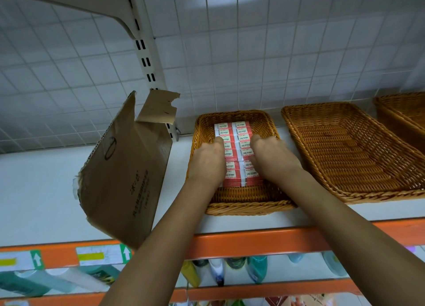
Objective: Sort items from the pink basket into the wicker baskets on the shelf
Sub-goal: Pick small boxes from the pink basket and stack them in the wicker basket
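A wicker basket (241,204) on the upper shelf holds two rows of red-and-white boxes marked 2B (239,134). Both my hands are inside this basket. My left hand (207,161) lies along the left row's outer side, with its thumb on top of the boxes. On the right row's outer side, my right hand (272,158) has its fingers curled down past the boxes and its thumb against them. The two hands hold the rows between them. The fingertips are hidden, and the pink basket is out of view.
An empty wicker basket (345,149) stands to the right, with part of a third (404,112) beyond it. A torn cardboard box (124,174) leans on the shelf at left. The shelf has an orange front edge (253,241); bottles (257,269) stand on the shelf below.
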### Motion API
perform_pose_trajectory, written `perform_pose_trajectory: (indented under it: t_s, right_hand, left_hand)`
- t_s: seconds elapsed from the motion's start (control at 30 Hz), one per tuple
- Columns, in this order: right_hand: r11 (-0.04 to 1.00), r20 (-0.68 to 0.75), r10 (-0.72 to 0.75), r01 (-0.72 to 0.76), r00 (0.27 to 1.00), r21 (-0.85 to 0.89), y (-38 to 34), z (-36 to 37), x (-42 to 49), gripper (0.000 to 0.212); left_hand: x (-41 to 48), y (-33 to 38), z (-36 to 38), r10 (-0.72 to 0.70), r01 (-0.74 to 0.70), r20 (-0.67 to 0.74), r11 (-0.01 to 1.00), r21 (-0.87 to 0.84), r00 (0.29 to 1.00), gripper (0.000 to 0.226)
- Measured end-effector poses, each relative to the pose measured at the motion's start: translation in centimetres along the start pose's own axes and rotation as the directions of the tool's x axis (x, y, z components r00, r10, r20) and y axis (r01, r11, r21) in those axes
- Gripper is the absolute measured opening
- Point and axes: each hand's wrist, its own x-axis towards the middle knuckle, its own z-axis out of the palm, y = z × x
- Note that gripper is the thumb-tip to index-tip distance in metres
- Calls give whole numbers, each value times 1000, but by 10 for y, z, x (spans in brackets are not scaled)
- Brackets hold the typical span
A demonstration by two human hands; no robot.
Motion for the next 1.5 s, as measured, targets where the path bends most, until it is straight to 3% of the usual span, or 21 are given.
perform_pose_trajectory:
  t_s: [0.23, 0.33, 0.47, 0.6, 0.9, 1.03, 1.5]
  right_hand:
    - [997, 31, 37, -39, 999, 69, -1, -6, 2, 38]
    - [998, -75, 22, -18, 997, 58, 4, -14, -3, 39]
    - [999, -182, -35, 35, 983, -5, 25, -37, -18, 35]
    - [998, -198, -18, 5, 980, -62, 67, -61, -40, 33]
    - [970, -295, 205, -233, 933, -65, 210, -116, -123, 25]
    - [936, -284, 257, -311, 924, -163, 272, -144, -169, 29]
    - [820, -328, 512, -566, 794, -89, 431, -198, -256, 35]
  left_hand:
    - [-1, 4, -10, 33, -34, 20, 996, 84, 999, 42]
    - [-1, 17, -17, 87, -75, -54, 978, 194, 995, 42]
    - [0, 55, -21, 221, -199, -117, 964, 179, 968, 33]
    - [-2, 113, -18, 358, -332, -121, 924, 189, 926, 31]
    - [-30, 280, 12, 588, -588, -200, 806, 62, 784, 28]
    - [-44, 358, 31, 651, -655, -193, 754, 54, 734, 29]
    - [-61, 546, 64, 808, -812, -125, 583, 28, 576, 33]
